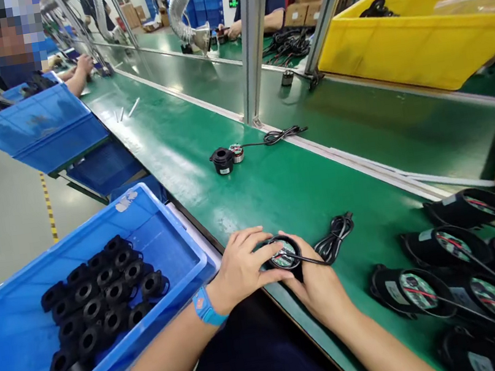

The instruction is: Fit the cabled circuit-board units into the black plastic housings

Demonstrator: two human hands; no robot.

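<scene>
Hands [245, 265] [321, 289] cupped around black housing [287, 256]

So there's just the one cam, worn on the person's head, looking forward and down along the long shiny green workbench [173, 122]. Its near edge is really close, right under the lens, while the far end is way off at upper left. Only one view, so nothing's shared.
</scene>
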